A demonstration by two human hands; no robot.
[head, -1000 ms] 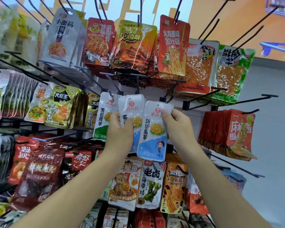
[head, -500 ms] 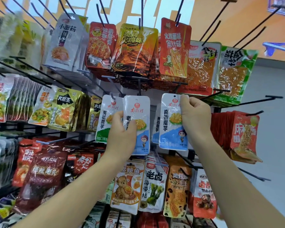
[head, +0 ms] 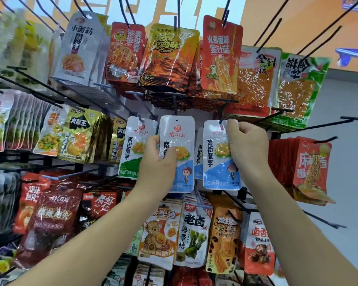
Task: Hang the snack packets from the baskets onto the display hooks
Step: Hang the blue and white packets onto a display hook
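Note:
My right hand (head: pixel 247 144) pinches the top right edge of a white-and-blue snack packet (head: pixel 217 162), whose hang hole sits at the tip of a display hook (head: pixel 221 121). More packets of the same kind hang behind it. My left hand (head: pixel 158 162) grips another white-and-blue packet (head: pixel 179 137) by its middle and holds it upright, off any hook. Just left of that hand a white-and-green packet (head: pixel 133 147) of the same brand hangs on its own hook. No basket is in view.
The rack is crowded with hanging packets: red and orange ones (head: pixel 170 56) above, a brown-and-orange row (head: pixel 194 234) below, red ones (head: pixel 310 166) at the right. Bare black hooks (head: pixel 329 122) jut out at the right and along the top. A grey wall lies beyond.
My right hand carried its packet up and to the right, away from my left hand, and brought its hang hole to the hook. My left hand kept its packet nearly in place.

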